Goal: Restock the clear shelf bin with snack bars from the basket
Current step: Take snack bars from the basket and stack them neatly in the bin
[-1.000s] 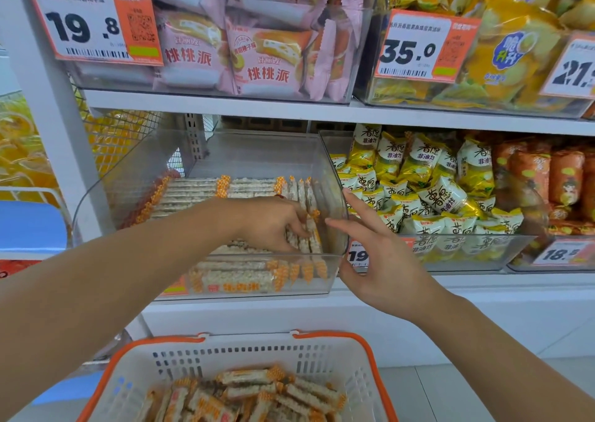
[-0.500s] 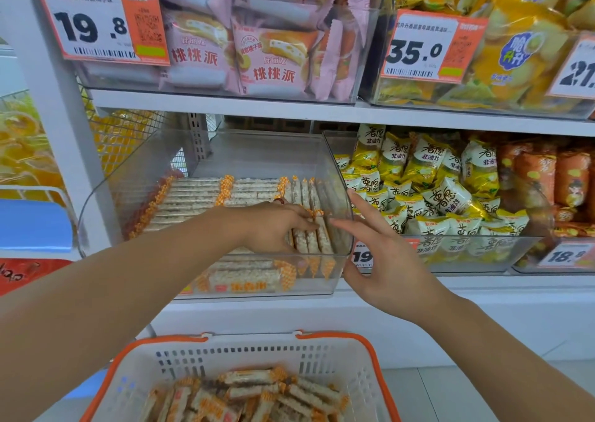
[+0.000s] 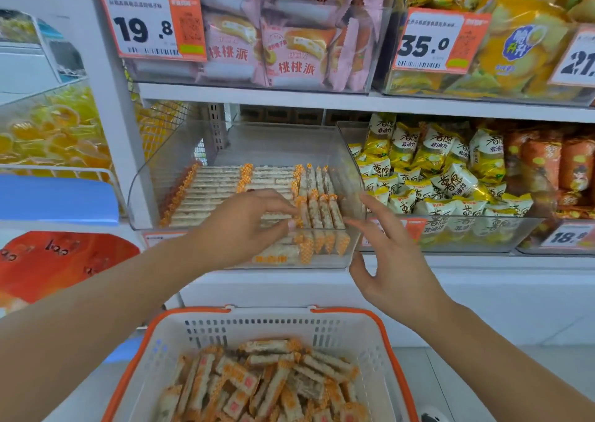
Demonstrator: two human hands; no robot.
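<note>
left hand: my left hand (image 3: 244, 225) is inside the bin (image 3: 244, 260), fingers bent down onto the bars (image 3: 318, 209) near the front right. Looks like nudging or pinching one, but I honestly can't tell if it's holding anything.
right hand: right hand (image 3: 389, 260) sits just outside the bin's right wall, fingers spread loose, holding nothing, tips about at the wall.
bin: mostly laid out already. Rows of bars run crosswise on the left, a few lie front-to-back along the right wall. Back of the bin is bare.
basket: basket (image 3: 257, 325) is straight below the bin, toward me, with a jumbled pile of bars pointing every which way.
next move, my guess: reach down from the bin for more. Right hand is free and closer to the basket, so I'd send that one.
hard to see: left palm covers the bars under it; basket's near edge is cut off at the bottom.
</note>
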